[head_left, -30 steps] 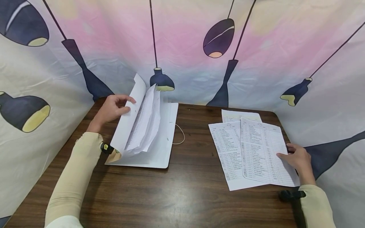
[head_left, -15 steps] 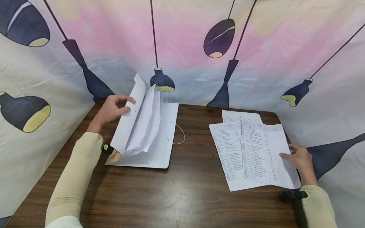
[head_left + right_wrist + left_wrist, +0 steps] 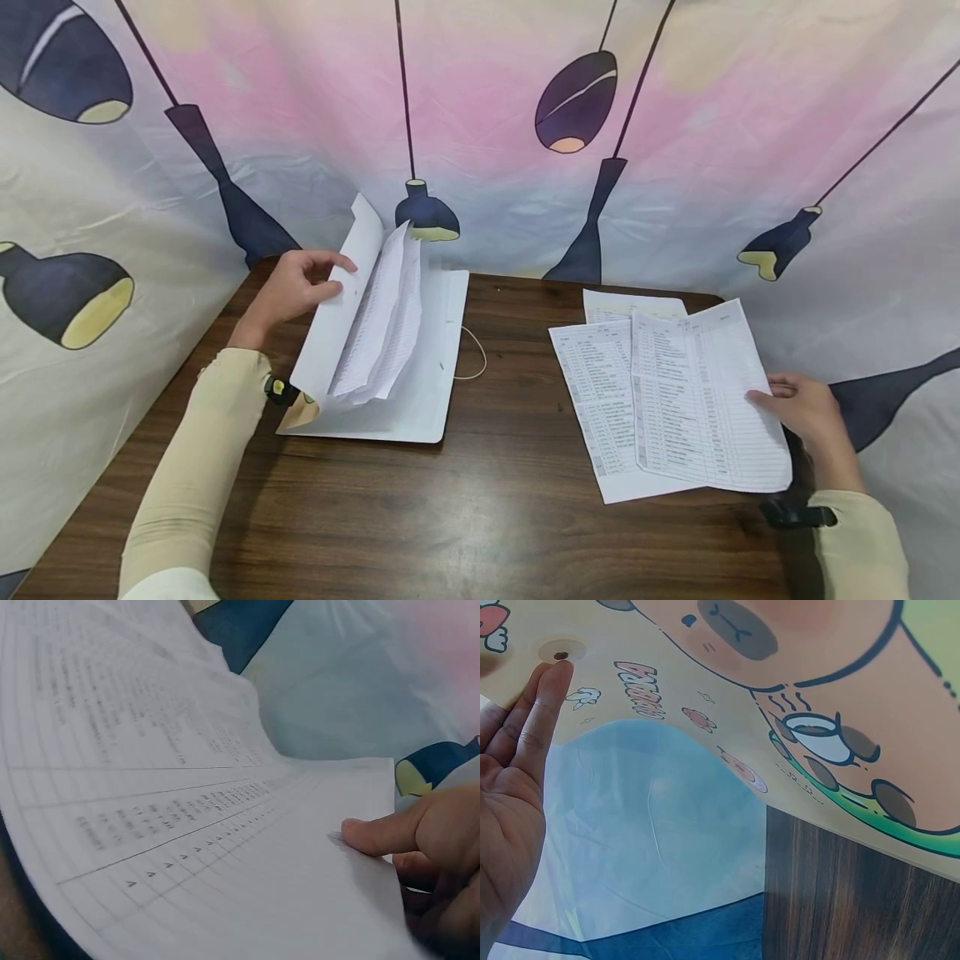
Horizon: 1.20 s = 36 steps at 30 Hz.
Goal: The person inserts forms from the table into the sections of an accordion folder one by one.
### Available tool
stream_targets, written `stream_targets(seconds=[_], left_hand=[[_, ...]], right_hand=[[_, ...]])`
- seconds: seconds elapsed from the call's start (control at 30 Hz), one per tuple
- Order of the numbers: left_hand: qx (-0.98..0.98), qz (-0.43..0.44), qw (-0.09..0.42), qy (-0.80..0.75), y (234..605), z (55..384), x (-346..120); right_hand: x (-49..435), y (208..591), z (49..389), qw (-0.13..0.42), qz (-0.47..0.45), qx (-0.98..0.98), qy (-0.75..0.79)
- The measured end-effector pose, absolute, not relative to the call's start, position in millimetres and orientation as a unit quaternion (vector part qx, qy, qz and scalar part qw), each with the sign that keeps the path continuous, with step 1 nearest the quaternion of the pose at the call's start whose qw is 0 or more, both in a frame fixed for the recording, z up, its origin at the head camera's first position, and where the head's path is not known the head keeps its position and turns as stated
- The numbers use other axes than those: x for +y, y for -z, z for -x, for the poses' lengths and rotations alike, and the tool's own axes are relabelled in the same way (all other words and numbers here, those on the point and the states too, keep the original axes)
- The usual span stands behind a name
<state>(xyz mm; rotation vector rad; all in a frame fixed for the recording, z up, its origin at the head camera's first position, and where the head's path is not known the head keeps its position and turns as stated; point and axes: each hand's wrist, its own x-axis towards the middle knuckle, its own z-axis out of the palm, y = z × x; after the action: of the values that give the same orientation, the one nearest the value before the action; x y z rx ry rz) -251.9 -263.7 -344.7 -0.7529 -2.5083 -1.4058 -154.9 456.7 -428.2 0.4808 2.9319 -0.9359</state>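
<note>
On the left of the table, a document folder (image 3: 423,400) stands part open, its inside white and loose printed sheets (image 3: 378,333) leaning between its covers. My left hand (image 3: 296,287) pinches the edge of the raised cover. Cartoon animal print covers the outer side of that cover (image 3: 705,735) in the left wrist view, with fingertips against it near a small hole. Over at the right, my right hand (image 3: 810,408) pinches the right edge of a printed list sheet (image 3: 682,408) between thumb and fingers. That sheet bends upward along its right side; its list lines show in the right wrist view.
Under the lifted sheet lie another printed sheet (image 3: 600,392) and a further one (image 3: 637,302) behind. An elastic loop (image 3: 483,358) sticks out from the folder's right edge. A lamp-patterned cloth (image 3: 495,108) hangs around the dark wooden table (image 3: 480,517).
My right hand has moved a little right and raised the right side of the top sheet, whose upper corner now stands higher. The left hand and folder have stayed put.
</note>
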Motion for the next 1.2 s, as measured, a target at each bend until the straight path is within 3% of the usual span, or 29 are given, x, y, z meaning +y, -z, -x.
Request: stream_targets(seconds=[0.23, 0.53, 1.2], left_hand=[[-0.849, 0.239, 0.086, 0.463, 366, 270, -275], [-0.848, 0.241, 0.088, 0.465, 359, 264, -271], [-0.844, 0.246, 0.085, 0.47, 339, 247, -260]], right_hand=[[456, 417, 152, 0.021, -0.137, 0.928, 0.346], [442, 404, 155, 0.029, -0.127, 0.898, 0.421], [373, 375, 173, -0.046, -0.097, 0.869, 0.482]])
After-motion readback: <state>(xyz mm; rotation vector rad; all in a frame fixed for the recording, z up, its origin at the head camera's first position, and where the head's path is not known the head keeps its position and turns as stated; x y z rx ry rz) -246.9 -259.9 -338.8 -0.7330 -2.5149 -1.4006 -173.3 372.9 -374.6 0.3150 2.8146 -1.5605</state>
